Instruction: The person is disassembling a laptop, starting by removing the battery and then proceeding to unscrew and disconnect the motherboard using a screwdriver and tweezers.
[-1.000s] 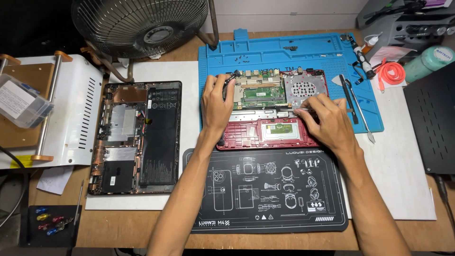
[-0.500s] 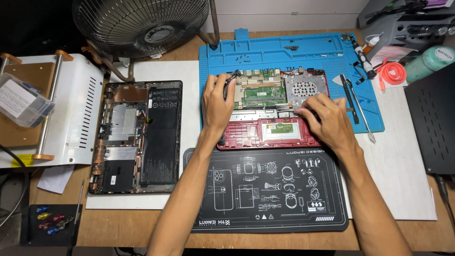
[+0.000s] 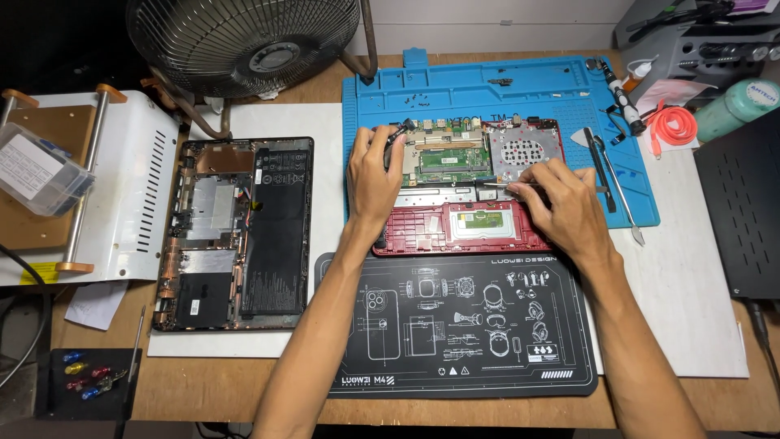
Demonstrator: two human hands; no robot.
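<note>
Two hands on our opened red laptop chassis (image 3: 463, 228): left hand (image 3: 372, 175) braces its edge, fingers curled; right hand (image 3: 565, 203) pinches a thin metal tool (image 3: 497, 186).

Both forearms were bare to the elbow, with no sleeves in view; the left hand (image 3: 374, 175) and right hand (image 3: 566, 207) wore no gloves, rings or watch.

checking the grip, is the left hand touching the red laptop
Touching. The head view shows the left hand lying on the left edge of the red laptop, its fingers curled over the top corner with no gap.
</note>
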